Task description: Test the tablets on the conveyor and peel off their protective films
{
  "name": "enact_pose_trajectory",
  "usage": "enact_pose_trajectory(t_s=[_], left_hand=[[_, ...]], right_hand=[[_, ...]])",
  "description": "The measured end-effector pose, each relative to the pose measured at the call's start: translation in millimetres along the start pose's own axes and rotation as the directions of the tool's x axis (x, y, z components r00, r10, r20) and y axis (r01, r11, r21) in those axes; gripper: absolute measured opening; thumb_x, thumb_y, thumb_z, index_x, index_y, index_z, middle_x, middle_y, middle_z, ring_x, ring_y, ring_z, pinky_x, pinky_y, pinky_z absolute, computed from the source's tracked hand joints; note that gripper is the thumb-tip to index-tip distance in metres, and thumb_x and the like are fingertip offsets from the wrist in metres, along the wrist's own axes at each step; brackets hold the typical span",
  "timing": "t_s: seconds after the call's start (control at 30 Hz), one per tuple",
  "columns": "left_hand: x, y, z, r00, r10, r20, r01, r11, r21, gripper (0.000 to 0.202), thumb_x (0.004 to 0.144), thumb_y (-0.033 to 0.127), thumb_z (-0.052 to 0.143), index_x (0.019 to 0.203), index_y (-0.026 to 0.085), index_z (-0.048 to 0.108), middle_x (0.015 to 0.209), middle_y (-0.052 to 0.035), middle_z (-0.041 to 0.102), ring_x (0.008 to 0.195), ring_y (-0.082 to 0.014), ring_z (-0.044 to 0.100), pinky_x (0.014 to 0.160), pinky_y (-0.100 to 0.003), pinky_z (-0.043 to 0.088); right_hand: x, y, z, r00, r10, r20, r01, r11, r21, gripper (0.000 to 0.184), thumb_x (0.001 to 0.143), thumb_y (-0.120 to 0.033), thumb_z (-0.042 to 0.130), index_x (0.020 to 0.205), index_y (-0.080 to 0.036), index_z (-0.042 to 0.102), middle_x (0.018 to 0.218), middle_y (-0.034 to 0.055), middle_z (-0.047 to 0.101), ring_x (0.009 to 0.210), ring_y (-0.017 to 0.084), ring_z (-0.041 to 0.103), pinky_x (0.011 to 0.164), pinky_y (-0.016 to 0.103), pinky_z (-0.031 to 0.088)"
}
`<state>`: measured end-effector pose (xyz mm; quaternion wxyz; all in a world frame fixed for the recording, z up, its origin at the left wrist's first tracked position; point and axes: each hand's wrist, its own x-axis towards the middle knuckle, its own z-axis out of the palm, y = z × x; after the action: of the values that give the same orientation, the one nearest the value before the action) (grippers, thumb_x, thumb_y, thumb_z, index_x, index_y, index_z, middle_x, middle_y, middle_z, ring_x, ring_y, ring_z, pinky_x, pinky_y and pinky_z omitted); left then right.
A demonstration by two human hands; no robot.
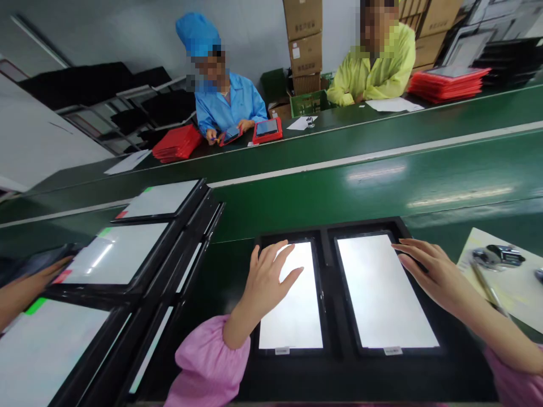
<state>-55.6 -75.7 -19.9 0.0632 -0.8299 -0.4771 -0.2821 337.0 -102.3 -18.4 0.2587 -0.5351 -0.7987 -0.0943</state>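
Double tray: a black double tray (326, 367) lies flat in front of the person, with a compartment on each side of a central divider.

In the tray: a left tablet panel (292, 305) and a right tablet panel (388, 294), one per compartment, both glowing plain white, each with a small white label (282, 350) at its near edge.

Left hand: the left hand (267, 282) is open, palm down with fingers spread, over the far part of the left tablet panel, holding nothing.

Right hand: the right hand (436, 271) is open, fingers nearly straight, at the far corner of the right tablet panel; it grips nothing, and whether the fingertips touch the panel or the tray is hard to tell.

Other trays: a row of black panel trays (199, 198) stands at left, holding lit panels with green and red tags (114, 254).

Surface: a green conveyor bench (424, 175) with a white stripe runs across the view.

Beside the right hand: a sheet of paper (479, 243) with a pen (487, 288) and a dark metal object (504, 254) lying on it.

Left edge: another person's hand (36, 277) reaches over a dark slab (42, 263).

Far bench: a co-worker in blue (231, 104) handles a tablet in a red case (267, 130); a co-worker in yellow (373, 70) sits beside stacked red cases (445, 85).

Room: cardboard boxes (303, 39) and a green plastic crate (309, 103) stand against a white wall (254, 34).
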Motion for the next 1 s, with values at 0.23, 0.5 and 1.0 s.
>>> enact_pose_trajectory(t_s=[0.23,0.5,1.0], left_hand=[[-4.3,1.7,29.3,0.997,-0.024,-0.070,0.019,0.997,-0.074,0.029,0.103,0.039,0.065,0.127,0.024,0.070,0.123,-0.0109,0.077,0.114,-0.0273,0.073,0.122,-0.054,0.040],[-8.4,0.7,34.4,0.994,-0.024,0.106,0.021,0.999,0.026,0.041,0.100,0.049,0.069,0.131,0.022,0.071,0.137,-0.0181,0.070,0.123,-0.0370,0.068,0.120,-0.067,0.037],[-7.5,5.7,32.0,0.985,0.028,0.170,-0.020,0.999,-0.050,0.032,0.096,0.050,0.076,0.119,0.028,0.078,0.136,-0.0134,0.072,0.120,-0.0325,0.069,0.123,-0.069,0.033]], right_hand=[[-27.9,-6.7,15.4,0.995,0.097,-0.013,-0.098,0.995,-0.021,0.044,0.113,-0.041,0.036,0.124,-0.024,0.075,0.132,0.0131,0.068,0.112,0.029,0.066,0.089,0.044,0.054],[-31.0,-0.8,15.7,0.979,0.204,0.023,-0.204,0.979,-0.014,0.047,0.113,-0.038,0.033,0.126,-0.024,0.076,0.136,0.0131,0.064,0.115,0.030,0.062,0.096,0.047,0.053],[-31.4,-2.7,10.2,0.977,0.192,0.088,-0.198,0.978,0.066,0.049,0.112,-0.040,0.031,0.134,-0.025,0.072,0.139,0.0143,0.063,0.121,0.033,0.061,0.099,0.051,0.053]])
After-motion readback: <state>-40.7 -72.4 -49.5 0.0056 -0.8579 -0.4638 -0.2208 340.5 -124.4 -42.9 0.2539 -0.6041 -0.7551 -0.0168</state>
